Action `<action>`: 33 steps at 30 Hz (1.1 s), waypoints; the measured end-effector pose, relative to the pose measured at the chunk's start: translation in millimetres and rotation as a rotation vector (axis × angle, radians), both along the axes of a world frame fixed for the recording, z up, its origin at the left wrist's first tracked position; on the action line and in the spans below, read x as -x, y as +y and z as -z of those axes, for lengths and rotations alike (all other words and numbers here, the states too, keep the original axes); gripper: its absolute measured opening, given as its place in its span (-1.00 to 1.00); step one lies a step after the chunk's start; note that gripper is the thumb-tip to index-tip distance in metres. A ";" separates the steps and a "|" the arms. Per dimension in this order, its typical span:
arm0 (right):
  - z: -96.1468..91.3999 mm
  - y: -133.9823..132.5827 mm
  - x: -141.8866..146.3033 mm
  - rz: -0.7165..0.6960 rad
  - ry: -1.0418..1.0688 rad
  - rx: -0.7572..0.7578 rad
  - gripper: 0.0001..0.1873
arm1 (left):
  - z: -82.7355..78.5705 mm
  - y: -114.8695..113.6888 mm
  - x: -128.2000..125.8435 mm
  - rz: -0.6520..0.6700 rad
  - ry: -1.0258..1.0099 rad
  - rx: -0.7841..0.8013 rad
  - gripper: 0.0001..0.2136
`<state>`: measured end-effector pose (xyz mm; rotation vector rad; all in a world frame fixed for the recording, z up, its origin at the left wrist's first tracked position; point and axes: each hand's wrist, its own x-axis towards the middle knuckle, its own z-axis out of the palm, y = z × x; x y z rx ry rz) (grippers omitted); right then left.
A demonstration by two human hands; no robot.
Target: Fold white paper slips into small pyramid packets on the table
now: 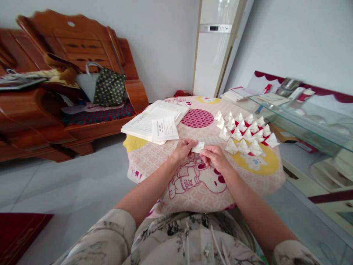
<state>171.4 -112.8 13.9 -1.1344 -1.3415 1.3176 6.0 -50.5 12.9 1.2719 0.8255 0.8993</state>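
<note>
My left hand (pixel 184 148) and my right hand (pixel 215 157) meet over a round table covered by a pink cartoon cloth (pixel 154 162). Both pinch one small folded white paper piece (pixel 198 147) between fingertips, left hand on its left edge, right hand on its right edge and underside. Several finished folded paper shapes (pixel 245 133), white with red showing, stand in rows on the cloth just right of and beyond my hands. A stack of printed white sheets (pixel 154 123) lies beyond my left hand.
A carved wooden bench (pixel 41 110) with a dark patterned bag (pixel 109 87) stands at the left. A tall white air conditioner (pixel 213 48) is at the back. A glass shelf (pixel 309 117) with books and tins runs along the right.
</note>
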 end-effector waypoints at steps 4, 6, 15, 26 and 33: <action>-0.3 0.0 1.1 0.018 0.002 0.008 -0.69 | -3.7 -1.2 -0.7 0.025 -0.024 0.082 -0.63; -0.6 -0.4 1.3 0.046 0.001 0.000 -0.69 | -5.2 -1.4 -0.3 0.052 -0.022 0.105 -0.63; -1.5 -0.7 2.9 0.041 -0.006 0.037 -0.69 | -1.2 1.1 1.2 0.042 0.023 0.107 -0.63; 3.3 2.1 -1.0 0.013 0.018 0.201 -0.71 | 5.3 3.7 0.7 -0.012 0.086 -0.002 -0.82; -0.7 2.6 0.5 0.033 -0.046 0.401 -0.78 | 3.2 -0.4 3.3 -0.129 0.374 -0.466 -0.88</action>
